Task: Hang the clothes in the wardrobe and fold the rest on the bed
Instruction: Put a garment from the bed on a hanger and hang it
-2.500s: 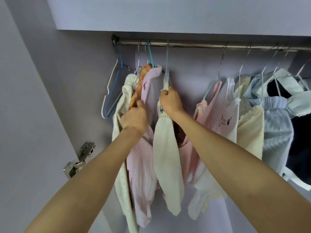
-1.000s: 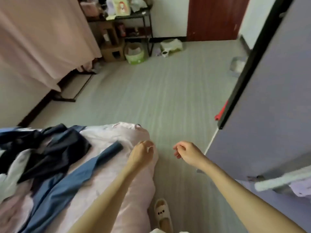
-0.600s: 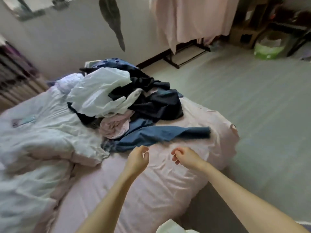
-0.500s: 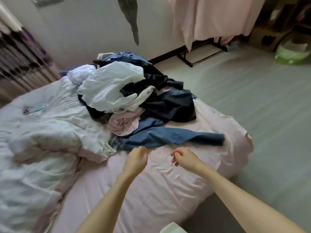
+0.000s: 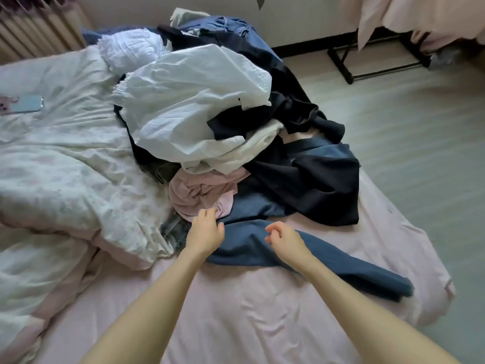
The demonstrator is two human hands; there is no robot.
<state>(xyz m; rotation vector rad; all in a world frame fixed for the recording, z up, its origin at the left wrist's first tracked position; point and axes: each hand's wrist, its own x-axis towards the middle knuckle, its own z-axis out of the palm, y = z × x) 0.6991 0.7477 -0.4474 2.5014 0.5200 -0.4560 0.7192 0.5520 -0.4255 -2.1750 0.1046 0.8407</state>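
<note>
Head view shows your left hand [image 5: 206, 233] and right hand [image 5: 284, 239] reaching over the bed [image 5: 262, 311], each grip loosely curled and holding nothing. Your left fingers hover at the edge of a crumpled pink garment [image 5: 202, 194]; whether they touch it you cannot tell. Your right hand hangs above a long blue denim piece [image 5: 341, 264] stretched flat toward the bed's right edge. Behind these, the pile of clothes [image 5: 236, 114] heaps up mid-bed: a creased, billowy white shirt [image 5: 189, 101] on top, matte black fabric [image 5: 315, 185] draped to its right. A rumpled pale floral duvet [image 5: 65, 166] covers the bed's left side, with a phone [image 5: 23, 104] near the left edge.
</note>
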